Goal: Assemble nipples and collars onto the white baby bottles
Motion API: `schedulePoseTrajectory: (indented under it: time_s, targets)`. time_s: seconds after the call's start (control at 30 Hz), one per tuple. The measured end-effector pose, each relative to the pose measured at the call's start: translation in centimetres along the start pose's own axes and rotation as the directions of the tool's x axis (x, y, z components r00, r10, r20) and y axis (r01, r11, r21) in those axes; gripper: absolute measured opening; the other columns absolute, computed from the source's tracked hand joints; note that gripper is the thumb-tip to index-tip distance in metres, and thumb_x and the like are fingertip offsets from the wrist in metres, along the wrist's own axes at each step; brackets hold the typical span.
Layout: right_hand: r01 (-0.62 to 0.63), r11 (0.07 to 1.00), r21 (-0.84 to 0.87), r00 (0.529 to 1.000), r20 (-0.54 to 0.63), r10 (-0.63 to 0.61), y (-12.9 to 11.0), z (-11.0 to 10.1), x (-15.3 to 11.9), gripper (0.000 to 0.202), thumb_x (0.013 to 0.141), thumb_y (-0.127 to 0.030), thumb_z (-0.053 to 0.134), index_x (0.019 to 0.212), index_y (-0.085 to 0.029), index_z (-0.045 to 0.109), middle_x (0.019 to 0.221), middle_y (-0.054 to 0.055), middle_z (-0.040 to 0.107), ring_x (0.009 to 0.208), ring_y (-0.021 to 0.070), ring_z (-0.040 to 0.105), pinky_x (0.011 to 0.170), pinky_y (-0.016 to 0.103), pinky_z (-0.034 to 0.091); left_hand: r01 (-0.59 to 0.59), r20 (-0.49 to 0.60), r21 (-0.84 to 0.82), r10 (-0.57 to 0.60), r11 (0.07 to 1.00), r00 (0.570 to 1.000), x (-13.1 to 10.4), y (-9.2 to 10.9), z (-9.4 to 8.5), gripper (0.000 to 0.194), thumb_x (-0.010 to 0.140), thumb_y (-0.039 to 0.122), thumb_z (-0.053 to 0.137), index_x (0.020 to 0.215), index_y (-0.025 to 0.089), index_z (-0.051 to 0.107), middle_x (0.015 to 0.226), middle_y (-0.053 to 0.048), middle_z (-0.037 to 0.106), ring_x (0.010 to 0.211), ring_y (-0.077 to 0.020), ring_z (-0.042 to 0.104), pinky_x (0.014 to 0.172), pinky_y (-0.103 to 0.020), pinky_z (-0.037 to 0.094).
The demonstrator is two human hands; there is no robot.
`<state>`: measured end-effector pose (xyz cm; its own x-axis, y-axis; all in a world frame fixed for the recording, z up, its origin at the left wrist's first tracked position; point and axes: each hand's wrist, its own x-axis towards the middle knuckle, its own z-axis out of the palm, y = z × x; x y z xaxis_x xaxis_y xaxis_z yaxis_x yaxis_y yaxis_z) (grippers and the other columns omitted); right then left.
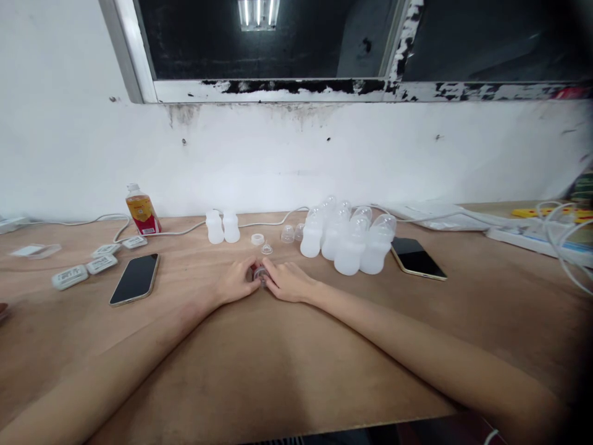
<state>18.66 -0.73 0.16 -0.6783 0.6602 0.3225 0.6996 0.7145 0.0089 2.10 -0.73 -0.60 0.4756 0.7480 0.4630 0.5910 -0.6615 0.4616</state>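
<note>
Head view: I see a small clear plastic ring-shaped part (pixel 260 274), pinched between the fingertips of both hands, low over the brown plywood worktop (pixel 278 371) near its middle. My left hand (pixel 237 282) curls around its left side, fingers nearly closed on it; my right hand (pixel 288 281) closes on its right side in the same way. I judge the part light, stiff at the rim, smooth and apt to slip, so best held at the outer edge. Just behind lie a loose white screw collar (pixel 257 238) and a clear teat (pixel 267 249). Farther right stands a cluster of translucent white baby bottles (pixel 347 238); two black smartphones (pixel 135 279) flank the hands.
</note>
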Motion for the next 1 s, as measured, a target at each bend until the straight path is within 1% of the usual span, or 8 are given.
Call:
schedulePoseTrajectory:
  time_s: [0.17,0.3,0.4,0.47,0.57,0.7,0.9,1.0]
  targets:
    - [-0.035,0.999,0.039,0.999,-0.002,0.035,0.1,0.1,0.0,0.028,0.078,-0.027,0.031,0.102,-0.014,0.035,0.071,0.007,0.058,0.056,0.0170,0.050,0.050,0.025,0.026,0.016,0.022,-0.038,-0.015,0.999,1.000,0.0,0.2,0.0,0.012,0.069,0.023,0.046,0.076,0.014,0.048,0.071,0.000,0.053,0.064,-0.0105,0.047,0.060,-0.022,0.036]
    - [-0.058,0.995,0.079,0.998,-0.015,0.059,0.1,0.2,0.1,0.030,0.078,-0.026,0.030,0.106,-0.016,0.034,0.077,0.006,0.058,0.060,0.0170,0.052,0.052,0.025,0.026,0.050,0.015,-0.001,-0.050,0.999,0.999,0.1,0.4,0.0,0.014,0.070,0.024,0.045,0.079,0.014,0.047,0.071,-0.001,0.054,0.063,-0.0109,0.048,0.059,-0.023,0.036]
    - [-0.063,0.994,0.087,0.998,-0.005,0.064,0.2,0.2,0.1,0.028,0.079,-0.025,0.030,0.105,-0.016,0.036,0.077,0.006,0.058,0.061,0.0169,0.052,0.052,0.025,0.026,0.033,0.032,0.006,-0.033,0.999,0.999,0.0,0.4,-0.3,0.016,0.070,0.026,0.046,0.082,0.015,0.047,0.073,-0.001,0.055,0.064,-0.0111,0.049,0.061,-0.023,0.037]
    - [-0.043,0.996,0.083,0.999,0.026,0.040,0.3,0.0,0.1,0.025,0.079,-0.026,0.029,0.101,-0.016,0.038,0.077,0.005,0.058,0.061,0.0167,0.052,0.052,0.025,0.026,0.010,0.046,0.010,-0.010,1.000,0.999,-0.1,0.5,-0.4,0.015,0.068,0.024,0.047,0.081,0.015,0.048,0.073,0.000,0.054,0.065,-0.0107,0.048,0.061,-0.023,0.036]
    - [-0.015,0.998,0.061,0.998,0.063,0.011,0.3,-0.1,-0.1,0.026,0.079,-0.029,0.031,0.100,-0.016,0.039,0.079,0.005,0.058,0.064,0.0172,0.052,0.053,0.025,0.027,-0.004,0.044,0.024,0.003,1.000,0.999,-0.3,0.5,-0.4,0.012,0.065,0.021,0.048,0.075,0.015,0.046,0.069,0.001,0.052,0.062,-0.0096,0.046,0.058,-0.022,0.035]
    - [-0.024,0.999,0.045,0.997,0.081,0.021,0.2,-0.2,-0.2,0.026,0.078,-0.029,0.031,0.100,-0.017,0.040,0.080,0.005,0.058,0.067,0.0176,0.052,0.054,0.025,0.027,0.038,0.044,-0.003,-0.038,0.999,0.998,-0.2,0.6,-0.1,0.008,0.065,0.018,0.046,0.072,0.015,0.044,0.064,0.002,0.050,0.056,-0.0081,0.042,0.052,-0.020,0.032]
    - [-0.041,0.999,0.035,0.992,0.121,0.037,0.2,-0.3,0.1,0.025,0.079,-0.026,0.030,0.099,-0.017,0.041,0.081,0.005,0.057,0.068,0.0164,0.051,0.055,0.024,0.027,0.073,0.052,0.008,-0.074,0.997,0.996,0.1,1.1,-0.2,0.006,0.064,0.017,0.045,0.069,0.014,0.043,0.061,0.002,0.047,0.054,-0.0078,0.040,0.049,-0.020,0.030]
    - [-0.025,0.998,0.050,0.991,0.131,0.018,0.3,-0.5,0.1,0.025,0.079,-0.027,0.030,0.099,-0.016,0.041,0.082,0.005,0.057,0.068,0.0158,0.051,0.056,0.024,0.027,0.077,0.059,0.022,-0.078,0.997,0.995,0.1,1.3,-0.3,0.005,0.065,0.016,0.044,0.069,0.014,0.043,0.060,0.002,0.047,0.053,-0.0077,0.039,0.048,-0.020,0.029]
